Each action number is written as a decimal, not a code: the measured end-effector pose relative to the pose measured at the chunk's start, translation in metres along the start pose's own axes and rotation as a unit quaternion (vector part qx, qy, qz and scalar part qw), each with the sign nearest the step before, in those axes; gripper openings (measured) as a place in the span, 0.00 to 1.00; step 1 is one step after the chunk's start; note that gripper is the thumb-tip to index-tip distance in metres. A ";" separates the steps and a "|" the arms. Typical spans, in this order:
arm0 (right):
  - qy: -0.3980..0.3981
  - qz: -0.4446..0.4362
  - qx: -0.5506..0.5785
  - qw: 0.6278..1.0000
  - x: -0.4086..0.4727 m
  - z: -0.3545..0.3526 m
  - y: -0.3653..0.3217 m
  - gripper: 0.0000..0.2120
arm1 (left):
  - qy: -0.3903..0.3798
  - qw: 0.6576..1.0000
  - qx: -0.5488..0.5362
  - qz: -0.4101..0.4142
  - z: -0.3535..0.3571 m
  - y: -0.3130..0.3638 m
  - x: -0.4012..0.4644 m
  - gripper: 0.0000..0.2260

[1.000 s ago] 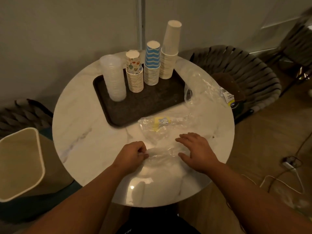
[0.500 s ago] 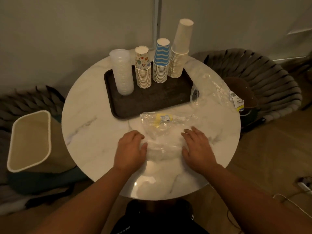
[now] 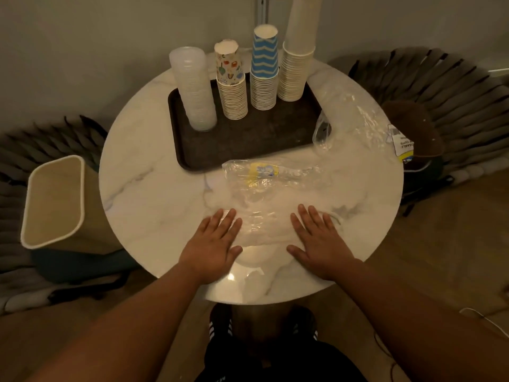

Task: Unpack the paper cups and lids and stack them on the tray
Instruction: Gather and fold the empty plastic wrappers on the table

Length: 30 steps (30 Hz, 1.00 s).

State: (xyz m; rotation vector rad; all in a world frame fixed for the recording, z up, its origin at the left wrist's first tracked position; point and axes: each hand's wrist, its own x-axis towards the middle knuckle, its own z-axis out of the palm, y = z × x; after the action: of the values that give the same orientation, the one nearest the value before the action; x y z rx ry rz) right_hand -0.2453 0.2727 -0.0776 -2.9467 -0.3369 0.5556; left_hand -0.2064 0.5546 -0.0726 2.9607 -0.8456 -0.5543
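A: Hands? Left hand (image 3: 213,245) and right hand (image 3: 319,244) flat, fingers straight, pressing the empty wrapper (image 3: 261,219) on the table (image 3: 154,194), likely to flatten it.

B: Cups?

A: Cup stacks (image 3: 263,81) and lids (image 3: 194,89) upright on the tray (image 3: 248,139).

A round white marble table (image 3: 154,194) carries a dark tray (image 3: 248,139) at its far side, 2 crumpled clear plastic bags (image 3: 264,175) (image 3: 355,119) beside it, and 2 flat hands (image 3: 213,244) (image 3: 319,241) pressing a plastic sheet (image 3: 264,227) near the front edge.
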 end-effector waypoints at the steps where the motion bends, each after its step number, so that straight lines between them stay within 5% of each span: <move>1: 0.001 0.005 -0.005 1.000 -0.002 -0.002 0.001 0.42 | 0.009 1.000 0.012 0.002 -0.006 0.004 0.000 0.34; 6: 0.116 -0.076 0.007 0.990 -0.001 0.001 -0.012 0.23 | 0.145 0.978 -0.008 0.147 -0.005 0.000 0.005 0.16; 10: 0.191 -0.050 0.043 0.979 0.003 0.001 -0.017 0.05 | 0.174 0.966 -0.026 0.188 -0.011 -0.010 0.008 0.13; 15: 0.204 0.044 0.078 0.975 0.008 -0.022 -0.025 0.14 | 0.124 0.987 -0.087 0.056 -0.026 -0.006 0.008 0.09; 18: 0.126 0.136 0.083 0.979 0.028 -0.033 -0.027 0.14 | 0.068 0.991 -0.111 -0.031 -0.039 0.003 0.027 0.07; 22: 0.071 0.194 0.056 0.977 0.042 -0.033 -0.029 0.15 | 0.124 0.982 -0.119 -0.076 -0.034 -0.003 0.042 0.10; 25: 0.078 0.194 0.030 0.977 0.038 -0.031 -0.031 0.15 | 0.281 0.957 -0.075 0.011 -0.025 0.000 0.034 0.09; 26: 0.081 0.196 0.026 0.977 0.037 -0.031 -0.033 0.14 | 0.281 0.954 -0.073 0.079 -0.019 0.007 0.031 0.09; 28: 0.083 0.196 0.019 0.977 0.037 -0.032 -0.036 0.14 | 0.206 0.960 -0.032 0.185 -0.004 0.019 0.026 0.15; 30: 0.076 0.199 0.015 0.977 0.034 -0.034 -0.033 0.14 | 0.104 0.978 0.019 0.178 0.000 0.021 0.025 0.21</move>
State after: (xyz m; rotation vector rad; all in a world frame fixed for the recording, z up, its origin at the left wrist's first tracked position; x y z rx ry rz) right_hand -0.2081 0.3103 -0.0521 -3.0131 0.2807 0.3648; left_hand -0.1969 0.5241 -0.0789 2.7315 -1.3290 -0.2103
